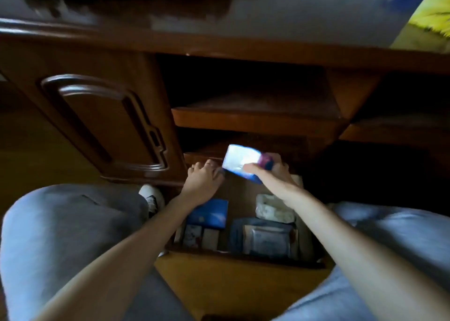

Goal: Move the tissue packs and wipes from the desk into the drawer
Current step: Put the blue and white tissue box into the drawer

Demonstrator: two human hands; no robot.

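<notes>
Nearest, at the bottom of the frame: two knees in grey trousers (pixel 60 235), one at lower left, one at lower right, with two bare forearms reaching up between them. Between the knees, one open wooden drawer (pixel 233 279), pulled out toward the viewer, front panel at lower centre.

Inside the drawer, counted as far as blur allows: one dark blue wipes pack (pixel 264 239) with a pale window, flat at the near right; one whitish crumpled pack (pixel 274 207) just beyond it, at centre right; one blue tissue pack (pixel 210 213) at centre left, partly under the left wrist; two small pale packs (pixel 201 236) side by side at the near left. Five items in all, no more discernible.

Above the far end of the drawer, two hands. Left hand (pixel 203 183) at centre, palm down, fingers spread and relaxed, fingertips at the drawer's far rim and next to the held pack; actual contact not discernible. Right hand (pixel 270 173) just right of centre, thumb and fingers curled around one white and blue tissue pack (pixel 244 162), held tilted in the air over the drawer's back part, not yet set down.

One white shoe (pixel 152 196) left of the drawer. Beyond, one carved cabinet door (pixel 104 123) at centre left and two open shelves (pixel 255 116) in the middle. Farthest, across the top: the dark wooden counter (pixel 267 23), with one yellow cloth (pixel 431 14) at upper right.
</notes>
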